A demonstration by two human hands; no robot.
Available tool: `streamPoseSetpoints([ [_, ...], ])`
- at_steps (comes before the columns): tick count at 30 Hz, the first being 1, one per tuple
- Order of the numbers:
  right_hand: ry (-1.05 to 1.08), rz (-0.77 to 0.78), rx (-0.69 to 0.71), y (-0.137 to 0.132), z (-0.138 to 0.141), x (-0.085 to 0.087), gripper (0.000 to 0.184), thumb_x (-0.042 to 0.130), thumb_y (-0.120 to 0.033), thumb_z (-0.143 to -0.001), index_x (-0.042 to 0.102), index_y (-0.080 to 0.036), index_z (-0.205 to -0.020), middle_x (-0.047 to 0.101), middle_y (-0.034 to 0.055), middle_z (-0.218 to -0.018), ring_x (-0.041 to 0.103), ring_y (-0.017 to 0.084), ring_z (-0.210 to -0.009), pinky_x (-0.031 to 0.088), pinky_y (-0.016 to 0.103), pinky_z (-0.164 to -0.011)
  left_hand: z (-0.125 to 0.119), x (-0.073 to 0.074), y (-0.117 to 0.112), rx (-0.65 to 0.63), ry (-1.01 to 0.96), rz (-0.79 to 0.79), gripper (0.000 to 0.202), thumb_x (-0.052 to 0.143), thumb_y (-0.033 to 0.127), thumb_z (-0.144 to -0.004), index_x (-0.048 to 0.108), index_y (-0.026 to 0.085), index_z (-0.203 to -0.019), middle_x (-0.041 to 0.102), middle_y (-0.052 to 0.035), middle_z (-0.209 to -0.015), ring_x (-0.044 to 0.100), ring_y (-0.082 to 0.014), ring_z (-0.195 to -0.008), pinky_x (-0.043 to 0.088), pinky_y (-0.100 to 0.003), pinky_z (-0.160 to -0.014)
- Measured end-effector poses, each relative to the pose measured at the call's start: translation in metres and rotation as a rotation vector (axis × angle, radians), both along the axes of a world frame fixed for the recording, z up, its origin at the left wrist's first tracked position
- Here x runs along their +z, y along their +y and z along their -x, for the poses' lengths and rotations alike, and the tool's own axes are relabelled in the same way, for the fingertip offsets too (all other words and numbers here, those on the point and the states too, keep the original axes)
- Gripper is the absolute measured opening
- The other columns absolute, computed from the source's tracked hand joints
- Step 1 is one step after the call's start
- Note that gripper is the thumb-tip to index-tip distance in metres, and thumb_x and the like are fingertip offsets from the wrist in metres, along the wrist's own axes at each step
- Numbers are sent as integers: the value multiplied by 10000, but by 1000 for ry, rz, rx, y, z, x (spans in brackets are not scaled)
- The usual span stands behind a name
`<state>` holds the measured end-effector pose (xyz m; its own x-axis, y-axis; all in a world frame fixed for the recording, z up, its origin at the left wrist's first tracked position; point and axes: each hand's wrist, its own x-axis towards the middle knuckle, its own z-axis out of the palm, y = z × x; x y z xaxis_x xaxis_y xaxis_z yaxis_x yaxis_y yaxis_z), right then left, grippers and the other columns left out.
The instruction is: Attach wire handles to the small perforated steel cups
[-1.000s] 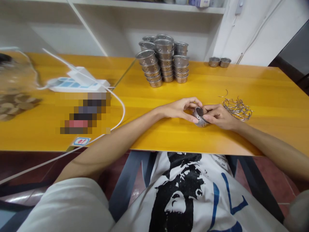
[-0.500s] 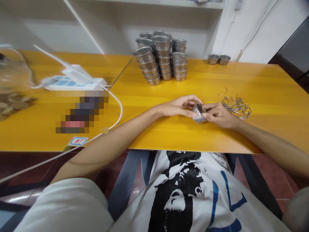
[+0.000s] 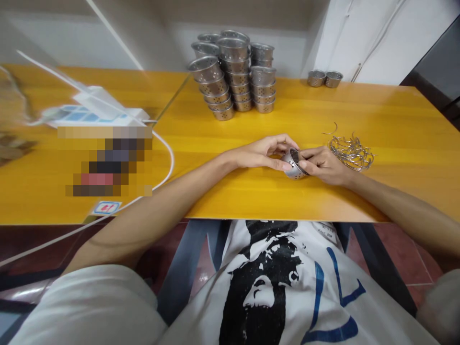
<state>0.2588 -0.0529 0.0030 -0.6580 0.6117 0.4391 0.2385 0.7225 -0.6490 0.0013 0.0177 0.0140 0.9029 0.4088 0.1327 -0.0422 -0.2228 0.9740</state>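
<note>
A small perforated metal cup (image 3: 295, 168) is held tilted just above the table's front part, its opening turned up and toward the right. My left hand (image 3: 270, 152) grips it from the left, thumb on the near wall and fingers around the far side. On the other side, my right hand (image 3: 321, 164) is closed at the cup's rim, thumb outside and fingers at the opening. Whether the right fingers also pinch a wire piece is hidden. Just beyond that hand lies a pile of curved metal wire pieces (image 3: 352, 152).
Several stacks of perforated metal cups (image 3: 233, 76) stand at the back. Two more cups (image 3: 325, 78) sit by the wall. A white power strip (image 3: 97, 115) and its cable lie left, near a blurred-out object (image 3: 108, 163) and a small label (image 3: 107, 207).
The view has shifted slightly, so the scene sits a little higher and further left. Both hands keep their hold on the cup with hardly any change.
</note>
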Motion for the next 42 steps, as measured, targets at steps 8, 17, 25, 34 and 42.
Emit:
streamPoseSetpoints([
  [8,-42,10,17,-1,2,3,758,476,-651,-1180,502,-190,-579,456,-2,-694,370,104,-576,304,314,-591,0,-1,0,10,-8,2,700,1059,493,-762,715,192,-1292,808,-157,-1312,774,-289,-1196,562,-431,-1063],
  [17,-36,-8,21,-1,0,1,737,482,-631,-1188,543,-187,-602,472,-3,-712,409,109,-590,311,312,-593,0,-2,1,-14,-5,-9,640,1029,439,-818,687,204,-1306,803,-128,-1318,764,-250,-1203,550,-398,-1072],
  [25,-22,-133,-138,0,-4,8,545,590,-601,-1158,629,-209,-781,596,36,-872,571,178,-807,449,335,-770,-1,-4,1,-13,-6,-4,711,1084,407,-726,663,200,-1261,818,-124,-1251,781,-280,-1196,552,-433,-1086],
  [34,150,240,-284,14,-13,-2,536,854,-660,-969,652,-261,-1263,633,82,-1269,644,162,-846,571,284,-654,-6,-12,8,164,-106,-174,865,1128,419,-607,679,192,-1310,746,-169,-1417,708,-338,-1379,496,-487,-1215],
  [42,293,610,-171,24,-18,-4,673,921,-572,-934,596,-231,-1413,778,35,-959,768,192,-739,667,316,-628,-9,-19,9,390,-181,-316,832,1076,479,-701,660,204,-1367,684,-185,-1500,643,-354,-1440,514,-473,-1199],
])
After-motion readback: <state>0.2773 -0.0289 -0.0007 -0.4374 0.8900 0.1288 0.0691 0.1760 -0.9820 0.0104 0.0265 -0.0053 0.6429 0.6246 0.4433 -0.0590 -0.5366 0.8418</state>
